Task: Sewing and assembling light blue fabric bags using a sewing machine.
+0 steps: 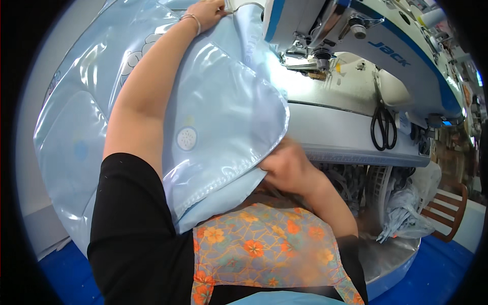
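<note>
Nearest my lens is a floral apron, orange blossoms on pale blue, worn over a black sleeve. Taking the sewing machine as my reference, I note the following from left to right. Well to its left, a large glossy light-blue padded cover spreads across the work surface and bunches toward the operator's chest; a small round white patch shows on it. The left hand, a thin bangle on its wrist, reaches far forward and presses down on the cover's upper edge just left of the machine head; whether its fingers pinch the fabric, I cannot tell. Below the machine's front edge, the right hand is clenched on the cover's lower corner, gripping the fold at the piped seam. Under the machine head, the presser foot and needle area are brightly lit, with the cover's edge just beside them. On the machine bed to the right lie black scissors. Lower right of the machine, crumpled grey fabric hangs beside a wooden chair.
</note>
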Action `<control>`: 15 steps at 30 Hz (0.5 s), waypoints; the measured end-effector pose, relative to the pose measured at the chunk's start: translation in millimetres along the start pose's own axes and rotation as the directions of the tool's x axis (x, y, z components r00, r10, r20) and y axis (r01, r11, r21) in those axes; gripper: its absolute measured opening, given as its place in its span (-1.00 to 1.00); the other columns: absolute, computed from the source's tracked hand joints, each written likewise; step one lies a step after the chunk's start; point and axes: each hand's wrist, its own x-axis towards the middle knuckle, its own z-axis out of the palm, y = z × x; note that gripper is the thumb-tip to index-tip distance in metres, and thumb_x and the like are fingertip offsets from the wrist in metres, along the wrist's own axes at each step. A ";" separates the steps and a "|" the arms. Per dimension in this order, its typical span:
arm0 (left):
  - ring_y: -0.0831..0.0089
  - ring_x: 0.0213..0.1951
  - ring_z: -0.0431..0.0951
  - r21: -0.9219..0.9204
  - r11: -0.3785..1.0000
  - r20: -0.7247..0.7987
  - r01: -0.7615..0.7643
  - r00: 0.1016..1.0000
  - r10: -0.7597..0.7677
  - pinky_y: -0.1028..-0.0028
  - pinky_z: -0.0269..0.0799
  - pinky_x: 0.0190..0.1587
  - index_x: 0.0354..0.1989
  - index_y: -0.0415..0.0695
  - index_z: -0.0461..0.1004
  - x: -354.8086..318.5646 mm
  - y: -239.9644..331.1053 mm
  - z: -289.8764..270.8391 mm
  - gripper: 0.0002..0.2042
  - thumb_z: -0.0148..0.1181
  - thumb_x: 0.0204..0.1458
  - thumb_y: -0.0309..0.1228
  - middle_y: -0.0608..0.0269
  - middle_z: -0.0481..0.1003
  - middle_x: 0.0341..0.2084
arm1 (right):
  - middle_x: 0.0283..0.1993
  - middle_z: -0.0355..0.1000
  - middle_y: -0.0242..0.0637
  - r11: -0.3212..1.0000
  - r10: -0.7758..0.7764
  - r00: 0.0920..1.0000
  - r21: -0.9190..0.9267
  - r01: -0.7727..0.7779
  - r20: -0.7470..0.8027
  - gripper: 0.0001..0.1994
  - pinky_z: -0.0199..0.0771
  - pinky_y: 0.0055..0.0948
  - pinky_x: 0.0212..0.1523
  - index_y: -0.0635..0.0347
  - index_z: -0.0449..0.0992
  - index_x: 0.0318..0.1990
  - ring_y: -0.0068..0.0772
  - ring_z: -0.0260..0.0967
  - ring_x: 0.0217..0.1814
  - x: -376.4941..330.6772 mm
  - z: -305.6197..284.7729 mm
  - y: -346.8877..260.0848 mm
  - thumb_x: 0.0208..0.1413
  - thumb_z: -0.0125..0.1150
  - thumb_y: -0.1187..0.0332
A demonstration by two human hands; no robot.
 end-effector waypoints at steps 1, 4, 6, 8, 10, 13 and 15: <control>-0.09 -0.28 0.52 -0.007 1.000 -0.060 -0.029 0.998 0.029 0.11 0.40 -0.23 -0.41 -0.19 0.49 -0.2 -25.3 11.8 -0.68 0.13 0.10 -0.13 -0.14 0.51 -0.44 | -0.13 0.55 -0.19 0.999 -0.044 0.999 -0.016 0.044 -0.002 -0.68 0.51 -0.22 -0.06 0.15 0.61 -0.19 -0.07 0.51 -0.07 2.4 6.6 -13.6 -0.21 0.30 0.44; -0.10 -0.31 0.51 -0.012 0.995 -0.153 -0.104 0.983 0.101 0.12 0.40 -0.24 -0.40 -0.20 0.49 -4.9 -68.3 23.4 -0.69 0.12 0.11 -0.16 -0.14 0.50 -0.45 | -0.18 0.55 -0.20 0.983 -0.178 0.983 -0.053 0.176 -0.050 -0.72 0.53 -0.28 -0.16 0.18 0.59 -0.27 -0.17 0.53 -0.19 14.6 35.1 -46.1 -0.26 0.23 0.48; -0.09 -0.32 0.50 -0.509 0.625 -0.482 -0.591 0.798 0.362 0.11 0.40 -0.23 -0.40 -0.23 0.48 -22.5 -88.4 23.1 -0.69 0.12 0.11 -0.18 -0.16 0.49 -0.44 | -0.18 0.55 -0.23 0.985 -0.173 0.985 0.001 0.173 0.006 -0.74 0.53 -0.28 -0.17 0.17 0.58 -0.28 -0.20 0.53 -0.21 14.1 36.3 -50.1 -0.25 0.24 0.47; -0.08 -0.28 0.50 0.083 0.996 -0.178 -0.016 0.984 0.030 0.13 0.40 -0.20 -0.39 -0.23 0.48 -28.0 -96.7 22.3 -0.69 0.12 0.10 -0.18 -0.18 0.49 -0.40 | -0.18 0.55 -0.26 0.984 -0.173 0.983 0.059 0.170 0.061 -0.76 0.52 -0.29 -0.18 0.17 0.58 -0.30 -0.23 0.53 -0.22 7.8 34.7 -51.1 -0.24 0.25 0.46; -0.04 -0.24 0.51 0.179 0.982 -0.137 0.068 0.990 -0.043 0.16 0.42 -0.14 -0.37 -0.22 0.48 -43.9 -80.7 13.0 -0.70 0.13 0.09 -0.18 -0.14 0.51 -0.36 | -0.17 0.55 -0.28 0.988 -0.055 0.993 0.150 0.040 0.100 -0.76 0.52 -0.28 -0.20 0.17 0.58 -0.28 -0.23 0.52 -0.18 -8.9 24.8 -46.8 -0.22 0.27 0.45; 0.18 0.02 0.45 0.161 0.978 -0.145 -0.131 0.977 0.155 0.21 0.32 0.10 -0.11 -0.11 0.49 -81.4 -1.4 -4.2 -0.68 0.13 0.04 -0.19 0.05 0.49 -0.08 | -0.18 0.55 -0.29 0.991 -0.066 0.996 0.123 0.059 0.061 -0.75 0.50 -0.26 -0.15 0.16 0.57 -0.27 -0.22 0.50 -0.14 -31.9 31.2 -24.5 -0.22 0.29 0.46; 0.21 0.09 0.42 0.011 0.871 -0.213 -0.491 0.850 0.482 0.16 0.23 0.19 0.01 -0.09 0.50 -134.5 115.9 -17.4 -0.61 0.12 0.01 -0.21 0.10 0.47 -0.01 | -0.19 0.55 -0.29 1.000 0.010 1.000 0.017 -0.010 0.002 -0.69 0.49 -0.26 -0.09 0.16 0.57 -0.26 -0.22 0.50 -0.10 -47.0 32.6 -15.8 -0.30 0.25 0.54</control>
